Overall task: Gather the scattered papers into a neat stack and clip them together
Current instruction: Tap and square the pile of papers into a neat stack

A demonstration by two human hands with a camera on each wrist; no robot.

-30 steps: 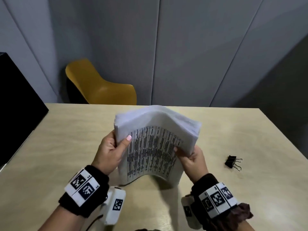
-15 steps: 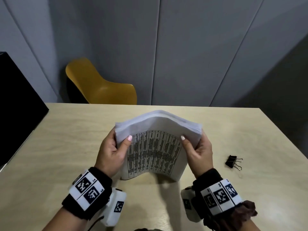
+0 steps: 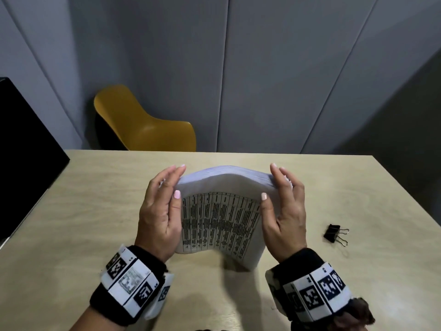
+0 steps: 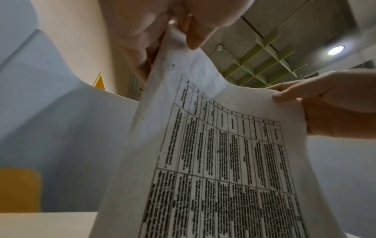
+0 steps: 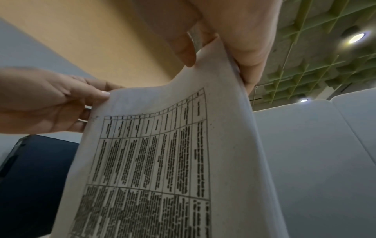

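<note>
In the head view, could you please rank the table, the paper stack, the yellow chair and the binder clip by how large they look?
1. Table
2. Paper stack and yellow chair: look alike, and the chair is farther off, so unranked
3. Binder clip

I see my left hand (image 3: 162, 211) and right hand (image 3: 284, 211) upright, palms facing inward, fingers straight, thumbs extended.

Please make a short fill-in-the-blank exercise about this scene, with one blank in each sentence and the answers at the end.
1. The stack of white printed papers stands on its lower edge on the light wooden ____.
2. The black metal binder clip lies on the side of the person's ____ hand.
3. The chair behind the table is ____ in colour.
4. The left hand touches the papers' ____ side.

Answers: table; right; yellow; left
</note>
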